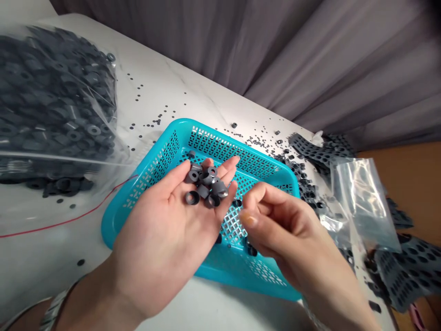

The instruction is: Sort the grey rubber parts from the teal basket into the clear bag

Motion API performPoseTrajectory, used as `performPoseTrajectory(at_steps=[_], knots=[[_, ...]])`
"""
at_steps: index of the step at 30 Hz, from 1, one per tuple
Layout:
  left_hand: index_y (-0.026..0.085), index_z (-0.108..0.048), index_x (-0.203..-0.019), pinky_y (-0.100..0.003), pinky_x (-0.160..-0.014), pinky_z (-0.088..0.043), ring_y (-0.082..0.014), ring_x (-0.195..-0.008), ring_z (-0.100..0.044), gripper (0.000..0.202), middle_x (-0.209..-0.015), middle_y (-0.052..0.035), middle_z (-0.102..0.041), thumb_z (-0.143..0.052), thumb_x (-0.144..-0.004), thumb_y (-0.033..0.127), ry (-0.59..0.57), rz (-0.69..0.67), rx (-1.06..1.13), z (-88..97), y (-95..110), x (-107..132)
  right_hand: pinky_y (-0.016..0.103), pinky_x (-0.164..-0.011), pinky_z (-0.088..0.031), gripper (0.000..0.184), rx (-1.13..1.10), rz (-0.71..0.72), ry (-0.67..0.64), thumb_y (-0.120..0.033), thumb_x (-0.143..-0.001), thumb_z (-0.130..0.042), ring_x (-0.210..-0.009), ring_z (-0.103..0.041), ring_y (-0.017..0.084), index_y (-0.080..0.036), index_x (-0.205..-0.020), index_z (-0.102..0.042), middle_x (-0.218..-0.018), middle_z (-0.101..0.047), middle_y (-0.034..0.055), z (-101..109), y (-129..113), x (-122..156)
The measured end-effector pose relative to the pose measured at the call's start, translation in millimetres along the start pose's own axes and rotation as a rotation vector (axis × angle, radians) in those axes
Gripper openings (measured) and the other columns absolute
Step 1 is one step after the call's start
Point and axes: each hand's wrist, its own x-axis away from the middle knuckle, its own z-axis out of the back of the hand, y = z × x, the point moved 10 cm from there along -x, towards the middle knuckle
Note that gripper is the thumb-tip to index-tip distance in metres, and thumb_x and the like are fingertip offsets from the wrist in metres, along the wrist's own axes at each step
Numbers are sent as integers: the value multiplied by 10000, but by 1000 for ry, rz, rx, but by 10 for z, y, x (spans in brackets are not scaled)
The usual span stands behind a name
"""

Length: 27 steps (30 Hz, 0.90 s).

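Observation:
My left hand (165, 243) is palm up over a turquoise perforated basket (113, 220), its fingers slightly curled. Several small dark grey foam rings (204, 184) are heaped on its fingers; some show a narrow hole, others a wide one. My right hand (289, 230) is close beside it, above the basket's right part, thumb and forefinger pinched together. Whatever may lie between those fingertips cannot be made out. A few more dark rings (252, 249) lie on the basket's bottom, partly hidden by my hands.
At left stands a big clear plastic bag (58, 101) full of dark rings; a red line (79, 217) runs from it. Small dark discs (159, 118) dot the white table (193, 94). Punched foam sheets (409, 266) and a small clear bag (365, 202) lie right. A grey curtain (241, 41) hangs behind.

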Motion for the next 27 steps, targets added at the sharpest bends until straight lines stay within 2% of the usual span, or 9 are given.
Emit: performPoseTrajectory(at_steps=[4, 8, 13, 17, 20, 23, 25, 27], knots=[[193, -430, -1366, -359, -906, -551, -212, -1049, -673, 430, -1182, -110, -678, -335, -974, 344, 31, 1, -64, 12, -23, 28, 221, -377, -180, 108, 506, 183, 190, -271, -824, -639, -422, -212, 69, -203, -742, -624, -490, -229, -94, 16, -208, 74], [200, -435, -1358, -311, -950, -522, -177, -1040, -670, 426, -1165, -84, -688, -395, -958, 340, 18, 18, -32, -24, -64, 26, 232, -366, -175, 36, 747, 336, 293, -224, -813, -641, -400, -192, 65, -200, -787, -644, -494, -213, -97, -48, -351, 150], [199, -444, -1347, -294, -919, -536, -175, -1038, -672, 406, -1148, -83, -693, -357, -966, 307, 41, 36, 6, -20, -99, 10, 234, -352, -185, 84, 849, 409, 305, -161, -834, -572, -378, -199, 67, -182, -852, -651, -487, -219, -97, -103, -376, 211], [174, -381, -1404, -288, -931, -529, -184, -1077, -657, 469, -1179, -106, -676, -392, -957, 314, -17, 14, 10, -54, -75, 11, 227, -334, -193, 189, 869, 427, 267, -124, -844, -512, -364, -216, 73, -170, -936, -669, -480, -228, -94, -136, -377, 233], [181, -323, -1441, -305, -940, -525, -194, -1097, -649, 517, -1230, -117, -649, -413, -950, 314, -58, -6, 15, -68, -36, 12, 221, -333, -209, 191, 861, 425, 270, -107, -857, -495, -355, -238, 70, -173, -918, -664, -472, -261, -91, -116, -401, 236], [193, -334, -1433, -320, -914, -543, -211, -1082, -658, 484, -1245, -128, -640, -381, -965, 310, -31, -5, 15, -32, -3, 14, 220, -346, -223, 173, 857, 405, 308, -139, -891, -499, -364, -280, 66, -191, -777, -617, -473, -303, -78, -38, -439, 248], [189, -360, -1415, -331, -898, -554, -229, -1072, -664, 462, -1247, -144, -637, -370, -970, 315, -11, 0, 2, -13, 15, 20, 222, -364, -236, 319, 870, 417, 333, -188, -909, -510, -369, -269, 60, -203, -590, -494, -468, -272, -71, 17, -488, 274], [175, -372, -1403, -340, -897, -558, -241, -1079, -660, 455, -1247, -159, -635, -364, -972, 320, -19, 0, 11, -25, 32, 28, 225, -373, -234, 432, 879, 447, 375, -229, -901, -549, -374, -231, 53, -203, -505, -375, -463, -224, -71, 87, -549, 303]])
